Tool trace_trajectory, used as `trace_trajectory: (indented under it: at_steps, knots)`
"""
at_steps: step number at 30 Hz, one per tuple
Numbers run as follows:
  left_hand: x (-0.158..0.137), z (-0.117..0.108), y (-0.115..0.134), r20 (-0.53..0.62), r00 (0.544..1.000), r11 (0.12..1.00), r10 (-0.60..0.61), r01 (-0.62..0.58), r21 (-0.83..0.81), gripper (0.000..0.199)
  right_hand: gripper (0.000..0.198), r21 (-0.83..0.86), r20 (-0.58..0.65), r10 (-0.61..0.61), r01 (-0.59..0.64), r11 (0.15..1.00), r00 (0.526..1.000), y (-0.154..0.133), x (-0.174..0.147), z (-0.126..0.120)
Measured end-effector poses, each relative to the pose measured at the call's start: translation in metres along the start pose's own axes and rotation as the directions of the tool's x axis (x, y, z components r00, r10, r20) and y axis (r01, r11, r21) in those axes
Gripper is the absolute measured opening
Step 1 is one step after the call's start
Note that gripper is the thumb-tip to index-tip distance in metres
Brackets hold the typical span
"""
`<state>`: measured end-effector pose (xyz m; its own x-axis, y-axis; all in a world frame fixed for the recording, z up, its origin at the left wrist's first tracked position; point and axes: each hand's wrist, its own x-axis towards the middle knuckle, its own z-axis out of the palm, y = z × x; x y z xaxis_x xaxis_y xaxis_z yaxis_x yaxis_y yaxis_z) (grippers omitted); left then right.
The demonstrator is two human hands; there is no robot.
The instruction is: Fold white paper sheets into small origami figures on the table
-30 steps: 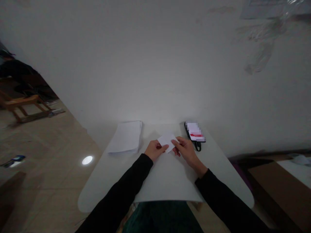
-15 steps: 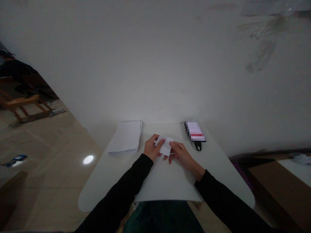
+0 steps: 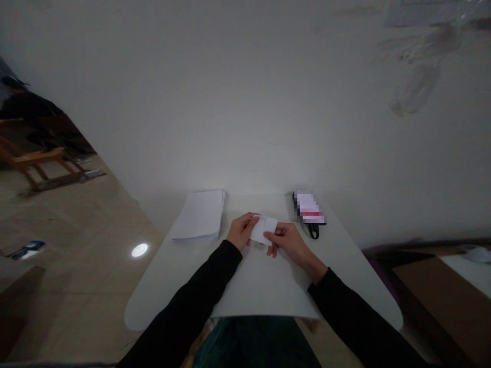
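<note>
A small folded piece of white paper (image 3: 263, 230) is held up between both hands over the middle of the white table (image 3: 264, 291). My left hand (image 3: 241, 230) grips its left side, thumb on top and the other fingers behind. My right hand (image 3: 289, 240) pinches the lower right part, with the thumb lying across the paper's face and the fingers curled beneath. Fold lines show faintly near the upper edge. The fingers behind the paper are partly hidden.
A stack of white paper (image 3: 199, 214) lies at the table's back left. A phone (image 3: 309, 207) with a black strap (image 3: 313, 231) is at the back right, its screen blurred. The wall rises behind. A cardboard box (image 3: 441, 291) stands right; a wooden chair (image 3: 42, 156) and a person (image 3: 28, 105) are far left.
My right thumb has moved down from the paper's upper right to its lower right part. The paper has turned slightly and shows flatter. My left thumb has shifted up a little.
</note>
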<state>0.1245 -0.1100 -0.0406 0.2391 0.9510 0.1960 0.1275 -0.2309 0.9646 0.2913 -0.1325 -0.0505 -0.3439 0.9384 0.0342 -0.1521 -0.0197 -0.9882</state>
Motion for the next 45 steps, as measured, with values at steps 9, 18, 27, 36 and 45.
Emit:
trace_trajectory:
  at_steps: [9,18,27,36,45]
  knots:
    - [0.003,-0.005,-0.007,0.106,0.994,0.993,0.003,-0.016,0.119,0.041,0.026,-0.047,-0.2,0.037,-0.047,0.998,0.979,0.004,-0.001,0.006]
    - [-0.023,-0.017,0.007,0.203,0.973,0.949,-0.112,0.044,0.313,0.028,0.052,-0.745,-0.259,-0.506,0.164,0.647,0.822,0.008,-0.037,0.024]
    - [-0.084,-0.019,0.009,0.202,0.968,0.653,0.149,-0.25,0.715,0.017,0.035,-0.766,0.36,-0.312,0.469,0.44,0.879,0.009,-0.08,0.02]
    - [-0.118,-0.038,0.01,0.368,0.863,0.569,0.346,-0.505,0.649,0.033,0.032,-0.791,0.294,-0.397,0.455,0.409,0.869,0.024,-0.086,0.026]
    - [-0.126,-0.037,0.013,0.286,0.91,0.634,0.3,-0.414,0.653,0.024,0.024,-0.762,0.218,-0.342,0.379,0.525,0.914,0.014,-0.088,0.028]
